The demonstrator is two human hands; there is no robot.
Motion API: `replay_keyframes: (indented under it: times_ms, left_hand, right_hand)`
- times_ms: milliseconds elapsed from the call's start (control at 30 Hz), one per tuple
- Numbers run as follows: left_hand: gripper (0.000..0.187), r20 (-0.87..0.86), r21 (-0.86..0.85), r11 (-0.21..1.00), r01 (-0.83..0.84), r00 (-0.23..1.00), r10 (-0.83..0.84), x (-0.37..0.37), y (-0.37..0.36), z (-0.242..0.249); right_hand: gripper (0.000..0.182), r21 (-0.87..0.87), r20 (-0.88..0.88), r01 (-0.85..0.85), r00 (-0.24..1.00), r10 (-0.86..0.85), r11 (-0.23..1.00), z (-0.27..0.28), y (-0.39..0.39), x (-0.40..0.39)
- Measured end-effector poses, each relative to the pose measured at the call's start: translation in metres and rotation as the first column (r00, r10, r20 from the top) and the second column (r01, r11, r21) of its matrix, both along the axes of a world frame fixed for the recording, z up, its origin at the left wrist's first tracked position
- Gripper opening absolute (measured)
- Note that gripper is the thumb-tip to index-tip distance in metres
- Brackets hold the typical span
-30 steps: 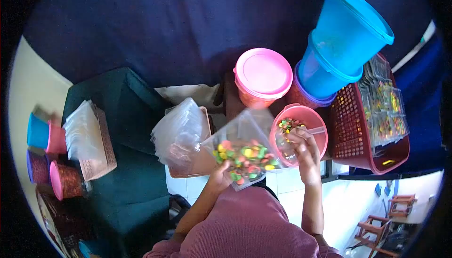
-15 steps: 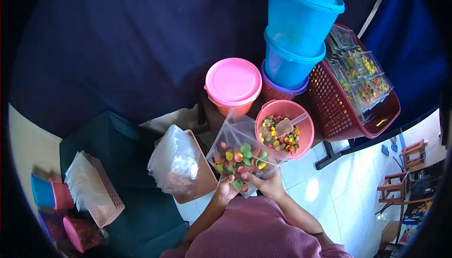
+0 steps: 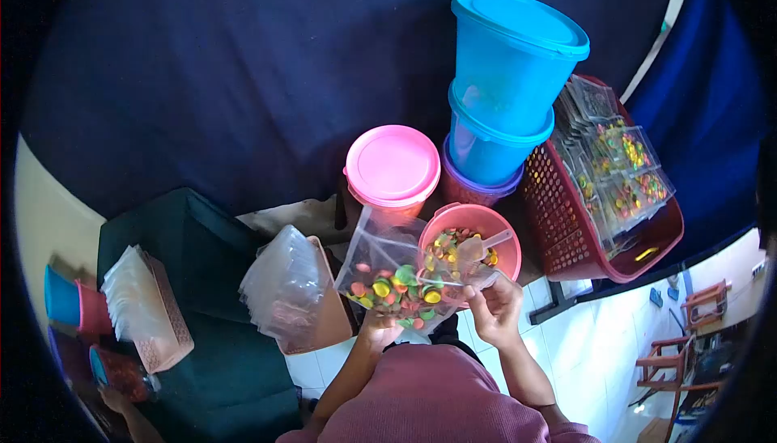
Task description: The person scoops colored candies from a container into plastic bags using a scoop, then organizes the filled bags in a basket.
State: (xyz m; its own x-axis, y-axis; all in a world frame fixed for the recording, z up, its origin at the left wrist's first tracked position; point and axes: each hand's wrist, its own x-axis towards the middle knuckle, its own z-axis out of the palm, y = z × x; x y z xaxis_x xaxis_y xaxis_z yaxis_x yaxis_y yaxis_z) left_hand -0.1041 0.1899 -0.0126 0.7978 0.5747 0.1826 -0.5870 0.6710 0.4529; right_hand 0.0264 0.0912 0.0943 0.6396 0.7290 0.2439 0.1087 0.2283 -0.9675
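Note:
A clear plastic bag [image 3: 398, 285] holds red, green and yellow round snack pieces and lies tilted in front of my body. My left hand [image 3: 380, 333] is closed on its lower left part, the fingers mostly hidden beneath it. With thumb and fingers together, my right hand [image 3: 497, 313] pinches the bag's right edge. Just behind the bag stands an open pink tub [image 3: 513, 242] of the same pieces, partly covered by the bag. A translucent scoop [image 3: 477, 249] rests in that tub.
A lidded pink tub [image 3: 394, 168], stacked blue tubs [image 3: 506, 71] and a red basket [image 3: 566, 228] of filled packets stand behind. Empty bags [image 3: 287, 285] fill a tray at left; more bags [image 3: 133, 293] lie beyond. Another person's hand [image 3: 116, 399] touches a tub [image 3: 121, 374] at lower left.
My right hand has moved from the bag's bottom to its right edge. The bag has tilted and shifted slightly left and down. Another person's hand has appeared at lower left.

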Motion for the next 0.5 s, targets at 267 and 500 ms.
replay_keyframes:
  times_ms: [267,500]
  left_hand:
    - [0.073,-0.104,0.015,0.977,-0.213,0.971,0.214,0.02,-0.01,0.004]
    - [0.069,-0.165,0.133,0.977,-0.168,0.968,0.189,0.03,-0.031,0.019]
  right_hand:
    - [0.026,-0.151,-0.031,-0.386,0.922,0.386,0.91,0.013,0.004,0.076]
    - [0.019,-0.351,0.253,-0.53,0.741,0.623,0.772,0.035,0.011,0.116]
